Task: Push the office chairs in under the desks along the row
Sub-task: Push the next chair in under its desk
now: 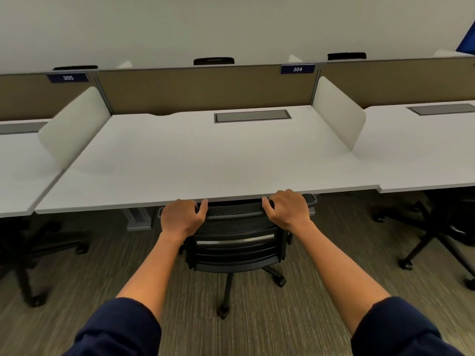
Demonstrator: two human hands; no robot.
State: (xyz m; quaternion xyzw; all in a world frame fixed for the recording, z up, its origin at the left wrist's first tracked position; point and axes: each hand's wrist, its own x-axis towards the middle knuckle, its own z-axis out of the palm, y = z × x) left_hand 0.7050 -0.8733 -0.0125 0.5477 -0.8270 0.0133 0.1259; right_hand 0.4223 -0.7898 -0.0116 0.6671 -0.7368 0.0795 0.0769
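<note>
Both hands, left grip (181, 217) and right grip (288, 208), clamped on the top rail of the black mesh office chair (237, 238), backrest straight ahead, touching the white table (205, 160) edge, seat already beneath.

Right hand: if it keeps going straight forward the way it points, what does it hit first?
Probably the front edge of the white desk. The right hand grips the chair backrest top right at that edge; knuckles look level with it, though depth is unclear.

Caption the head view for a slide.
Both hands, left and right, grip the mesh chair backrest at desk 304.
</note>
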